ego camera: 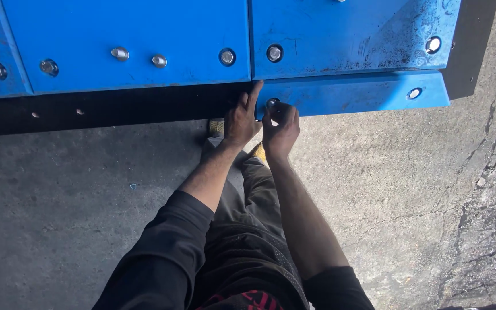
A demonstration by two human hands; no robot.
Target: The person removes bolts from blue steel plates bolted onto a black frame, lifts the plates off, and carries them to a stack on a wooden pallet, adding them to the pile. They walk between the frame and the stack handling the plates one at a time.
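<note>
A blue metal panel (127,40) with a row of bolts fills the top of the head view. A lower blue strip (351,95) runs to the right below it. My left hand (241,117) presses against the left end of that strip, one finger stretched up onto the blue edge. My right hand (281,127) is curled around a silver bolt (272,103) at the strip's left end, fingertips pinching it. Whether the bolt is seated in its hole is hidden by my fingers.
Several bolts (120,54) and holes dot the panel. A black band (87,112) runs under the panel on the left, and a black post (471,46) stands at the right end. Cracked concrete (409,195) lies below. My legs (248,218) stand beneath the hands.
</note>
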